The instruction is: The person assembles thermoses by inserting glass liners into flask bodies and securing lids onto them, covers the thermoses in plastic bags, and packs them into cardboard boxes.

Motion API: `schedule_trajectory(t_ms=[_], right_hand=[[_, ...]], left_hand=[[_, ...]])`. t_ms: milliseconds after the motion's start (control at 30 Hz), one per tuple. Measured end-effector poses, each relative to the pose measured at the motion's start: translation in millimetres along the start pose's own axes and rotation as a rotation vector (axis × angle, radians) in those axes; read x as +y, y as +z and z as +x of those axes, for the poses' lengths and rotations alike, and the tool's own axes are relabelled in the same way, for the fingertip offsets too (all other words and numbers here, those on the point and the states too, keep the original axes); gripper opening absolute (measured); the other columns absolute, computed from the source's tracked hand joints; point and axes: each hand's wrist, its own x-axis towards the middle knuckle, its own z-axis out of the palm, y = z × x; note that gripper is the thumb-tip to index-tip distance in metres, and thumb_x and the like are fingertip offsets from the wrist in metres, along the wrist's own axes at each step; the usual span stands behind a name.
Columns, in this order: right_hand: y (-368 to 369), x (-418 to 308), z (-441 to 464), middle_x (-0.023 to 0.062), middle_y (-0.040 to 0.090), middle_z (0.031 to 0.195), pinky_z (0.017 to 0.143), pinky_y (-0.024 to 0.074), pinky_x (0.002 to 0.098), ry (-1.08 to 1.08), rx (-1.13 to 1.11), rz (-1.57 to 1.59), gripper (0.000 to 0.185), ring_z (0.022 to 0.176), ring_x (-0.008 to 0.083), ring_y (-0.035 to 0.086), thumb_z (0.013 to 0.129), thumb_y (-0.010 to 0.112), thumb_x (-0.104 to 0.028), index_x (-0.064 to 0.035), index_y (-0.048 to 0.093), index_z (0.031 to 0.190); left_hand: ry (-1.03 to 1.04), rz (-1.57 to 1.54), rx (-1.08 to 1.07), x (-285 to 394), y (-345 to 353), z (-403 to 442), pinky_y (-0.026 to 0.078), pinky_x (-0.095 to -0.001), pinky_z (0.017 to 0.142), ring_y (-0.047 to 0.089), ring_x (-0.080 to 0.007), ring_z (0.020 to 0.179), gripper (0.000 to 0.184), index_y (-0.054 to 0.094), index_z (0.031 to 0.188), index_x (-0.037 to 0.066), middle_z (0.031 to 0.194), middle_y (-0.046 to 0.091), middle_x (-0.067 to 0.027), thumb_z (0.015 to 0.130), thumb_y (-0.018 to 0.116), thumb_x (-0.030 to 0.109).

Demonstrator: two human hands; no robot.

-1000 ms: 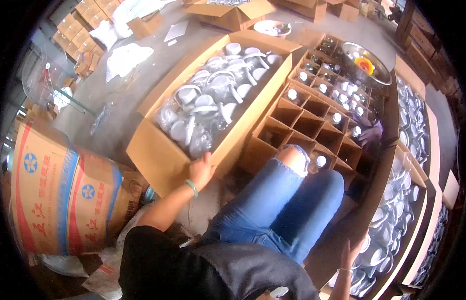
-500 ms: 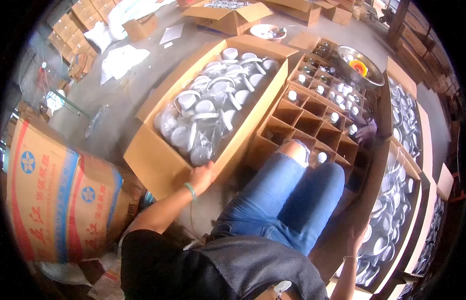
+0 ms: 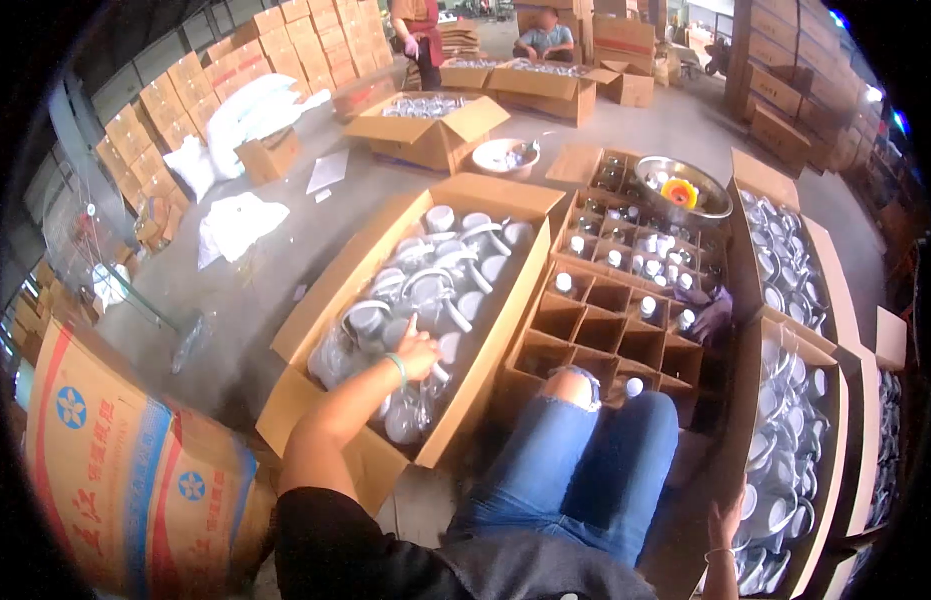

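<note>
My left hand [image 3: 417, 354] is over the long carton [image 3: 293, 336] on the left, its index finger stretched out and the other fingers partly curled. Beneath it lie grey-white round plastic lids with handles [image 3: 425, 290], some under clear film. I see nothing held in that hand. On the right, my right hand [image 3: 725, 515] is at the near wall of another carton [image 3: 830, 480] with similar lids [image 3: 775, 440]; its fingers are mostly hidden. Between the cartons, in front of my knees, stands a divided carton [image 3: 600, 325] with white-capped bottles [image 3: 647, 306] in some cells.
A metal bowl [image 3: 720, 205] with a yellow-orange item rests on the divided carton's far end. Beyond are a white basin [image 3: 520, 172], an open carton [image 3: 410, 150] and two people [image 3: 545, 40]. A printed carton [image 3: 105, 450] stands at my left.
My left hand has left the carton's near edge and moved forward over the lids, index finger out. The view has tilted up, showing more of the room. My right hand stays by the right carton.
</note>
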Motion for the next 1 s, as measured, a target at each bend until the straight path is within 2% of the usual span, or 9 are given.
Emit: schedule_trajectory(t_ms=[133, 400, 467, 533, 700, 767, 800, 900, 1000], right_hand=[[-5.1, -1.9, -3.1, 0.0196, 0.032, 0.154, 0.118, 0.0227, 0.0385, -0.006, -0.01, 0.016, 0.086, 0.143, 0.0367, 0.028, 0.074, 0.061, -0.005, -0.0036, 0.024, 0.152], [-2.7, 2.5, 6.4, 0.0169, 0.034, 0.153, 0.119, 0.0201, 0.0382, -0.023, -0.025, 0.115, 0.085, 0.142, 0.0334, 0.03, 0.074, 0.065, -0.005, -0.0032, 0.028, 0.15], [1.4, 12.6, 1.3, 0.0166, 0.034, 0.153, 0.119, 0.0196, 0.0383, -0.014, -0.035, 0.102, 0.084, 0.142, 0.0328, 0.03, 0.074, 0.065, -0.004, -0.0027, 0.028, 0.15], [4.5, 20.3, 2.9, 0.0164, 0.035, 0.153, 0.119, 0.0197, 0.0385, -0.041, 0.015, 0.159, 0.083, 0.143, 0.0326, 0.03, 0.075, 0.063, -0.001, -0.0024, 0.029, 0.15], [3.4, 20.1, 5.8, 0.0167, 0.035, 0.153, 0.119, 0.0202, 0.0393, -0.068, 0.007, 0.106, 0.08, 0.142, 0.0327, 0.031, 0.076, 0.061, 0.001, -0.0022, 0.029, 0.15], [-0.2, 3.1, 4.9, 0.0169, 0.034, 0.153, 0.119, 0.0204, 0.039, -0.039, -0.006, 0.076, 0.08, 0.142, 0.0318, 0.031, 0.077, 0.06, 0.002, -0.0023, 0.028, 0.15], [1.8, 5.4, 8.0, 0.0169, 0.034, 0.153, 0.119, 0.0204, 0.039, -0.046, -0.005, 0.073, 0.08, 0.142, 0.0318, 0.031, 0.077, 0.06, 0.002, -0.0023, 0.028, 0.15], [2.6, 11.3, 4.5, 0.0162, 0.032, 0.154, 0.119, 0.0202, 0.0388, -0.041, -0.026, 0.115, 0.081, 0.143, 0.0305, 0.03, 0.078, 0.06, 0.001, -0.0032, 0.026, 0.152], [4.5, 15.7, 3.7, 0.016, 0.032, 0.154, 0.119, 0.0198, 0.0395, -0.048, -0.025, 0.157, 0.082, 0.143, 0.0302, 0.03, 0.078, 0.06, 0.002, -0.0035, 0.025, 0.152]], left_hand=[[0.107, -0.016, 0.087, -15.1, -50.2, -20.2, 0.004, -0.0746, 0.109, 0.055, -0.0251, 0.108, 0.047, 0.072, 0.092, 0.016, 0.095, 0.065, -0.0022, 0.064, 0.078, 0.053], [0.078, -0.155, 0.136, -67.7, -100.9, -25.6, 0.006, -0.0749, 0.108, 0.047, -0.0296, 0.12, 0.035, 0.071, 0.083, 0.017, 0.108, 0.062, -0.0009, 0.061, 0.079, 0.043], [0.175, -0.105, 0.229, -62.2, -93.0, -27.1, 0.012, -0.0684, 0.112, 0.04, -0.0312, 0.133, 0.024, 0.07, 0.072, 0.015, 0.141, 0.051, -0.0068, 0.059, 0.079, 0.034], [0.291, -0.014, -0.037, -47.3, -95.3, -31.8, 0.021, -0.0633, 0.114, 0.032, -0.0298, 0.141, 0.018, 0.075, 0.079, 0.014, 0.154, 0.036, -0.009, 0.063, 0.076, 0.022], [0.321, -0.139, -0.053, -57.3, -0.1, 19.4, 0.027, -0.0476, 0.116, 0.031, -0.0353, 0.143, 0.019, 0.074, 0.073, 0.009, 0.15, 0.04, -0.0186, 0.065, 0.071, 0.026], [0.301, -0.09, -0.068, -46.0, 42.6, 34.6, 0.029, -0.0399, 0.116, 0.033, -0.0369, 0.14, 0.019, 0.075, 0.076, 0.008, 0.141, 0.049, -0.0219, 0.069, 0.068, 0.024], [0.265, -0.093, -0.149, -35.7, 52.4, 44.7, 0.033, -0.0365, 0.114, 0.032, -0.0394, 0.141, 0.059, 0.063, 0.123, -0.002, 0.151, 0.027, -0.0328, 0.071, 0.071, 0.026], [0.241, -0.087, -0.014, -6.4, 14.8, 20.5, 0.042, -0.0376, 0.107, 0.047, -0.0299, 0.132, 0.067, 0.055, 0.132, 0.007, 0.142, 0.048, -0.0209, 0.068, 0.07, 0.021], [0.127, -0.21, 0.169, -12.1, -9.2, 4.1, 0.055, -0.0403, 0.083, 0.064, -0.0346, 0.104, 0.054, 0.064, 0.121, 0.007, 0.128, 0.06, -0.0199, 0.07, 0.068, 0.024]])
